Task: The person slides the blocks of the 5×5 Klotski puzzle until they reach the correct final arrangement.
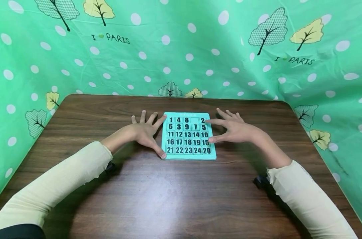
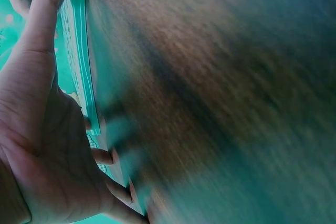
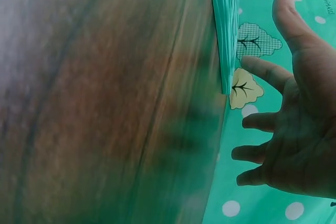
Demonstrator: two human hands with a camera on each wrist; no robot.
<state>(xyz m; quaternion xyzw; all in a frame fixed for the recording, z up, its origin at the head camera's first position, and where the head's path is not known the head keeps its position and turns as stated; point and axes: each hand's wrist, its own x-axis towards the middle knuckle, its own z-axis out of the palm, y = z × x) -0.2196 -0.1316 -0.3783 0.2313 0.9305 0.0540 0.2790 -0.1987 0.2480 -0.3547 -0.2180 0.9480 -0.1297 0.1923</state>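
Note:
A turquoise sliding number puzzle (image 1: 188, 138) lies flat on the table, its black-numbered tiles in rows. One slot is vacant in the top row, between 8 and 2. My left hand (image 1: 145, 132) spreads along the puzzle's left side, thumb at the lower left corner and index fingertip at the upper left corner. In the left wrist view that thumb rests against the puzzle's edge (image 2: 84, 61). With fingers spread, my right hand (image 1: 239, 129) is over the right side, index fingertip by tile 2 and thumb by tile 15. The right wrist view shows its palm (image 3: 310, 135) raised beside the puzzle.
The dark wood table (image 1: 169, 199) reaches toward me in front of the puzzle. A green cloth (image 1: 181, 43) with white dots and printed trees hangs behind and along both sides. Both forearms wear pale sleeves (image 1: 67, 172), with a dark band at each wrist.

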